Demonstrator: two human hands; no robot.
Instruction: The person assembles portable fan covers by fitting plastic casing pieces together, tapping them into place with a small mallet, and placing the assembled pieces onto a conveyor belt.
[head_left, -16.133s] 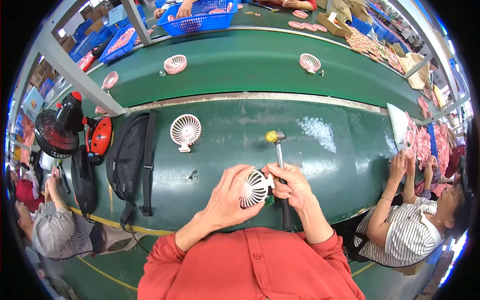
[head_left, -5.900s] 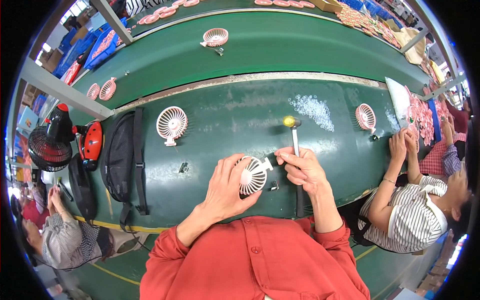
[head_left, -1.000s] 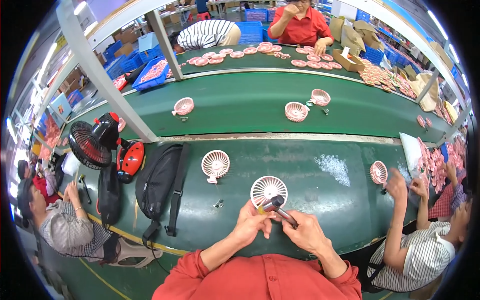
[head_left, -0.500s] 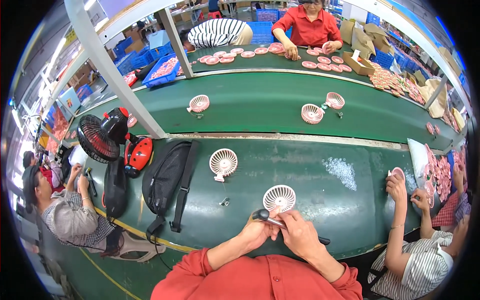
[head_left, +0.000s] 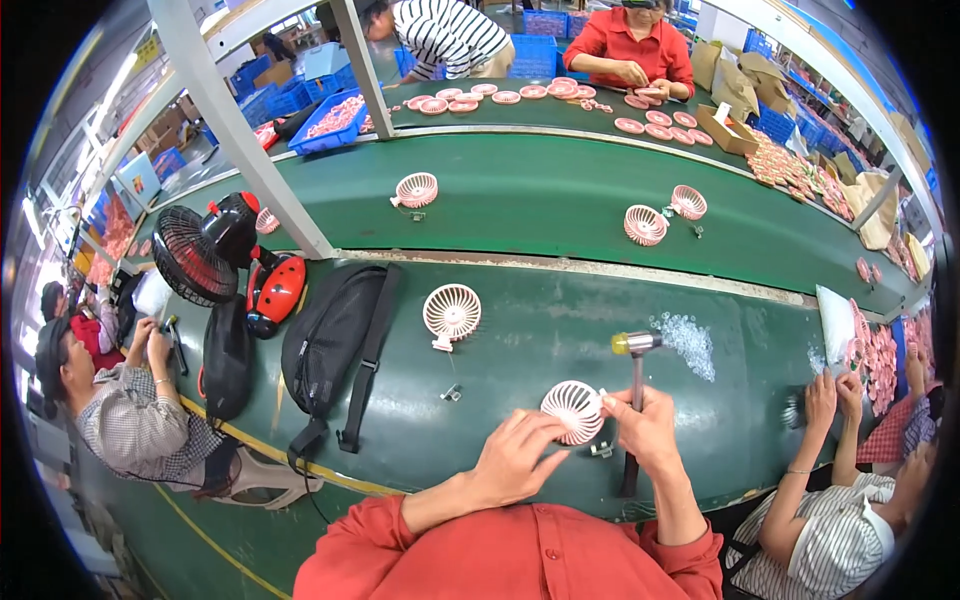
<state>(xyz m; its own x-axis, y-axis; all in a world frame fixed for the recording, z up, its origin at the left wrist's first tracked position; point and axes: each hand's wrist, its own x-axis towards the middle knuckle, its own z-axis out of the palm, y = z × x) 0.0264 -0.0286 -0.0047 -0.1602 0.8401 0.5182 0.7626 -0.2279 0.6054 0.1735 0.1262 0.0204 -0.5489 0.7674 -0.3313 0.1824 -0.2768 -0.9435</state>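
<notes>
My right hand (head_left: 648, 428) is closed around a hammer (head_left: 637, 378), whose yellow-and-metal head points away from me and whose dark handle runs down past my palm. Its thumb and finger also meet the small tab at the right side of a pale pink slatted fan housing (head_left: 573, 411). From the left, my left hand (head_left: 518, 458) grips that housing, fingers over its rim and thumb below. A small metal piece (head_left: 601, 450) is just beneath the housing. Another slatted housing (head_left: 451, 312) lies farther left, with a second metal piece (head_left: 452, 393) nearer me.
Clear little parts (head_left: 686, 343) are heaped beyond my right hand. A black bag (head_left: 335, 340) and a red-and-black fan (head_left: 222, 245) occupy the left side. Housings (head_left: 646, 225) sit on the green belt (head_left: 520, 190) across. Co-workers are at both sides and opposite.
The hammer has swung from lying across between my hands to pointing away in my right hand. The housing has shifted right and turned, and my left hand has moved onto its rim.
</notes>
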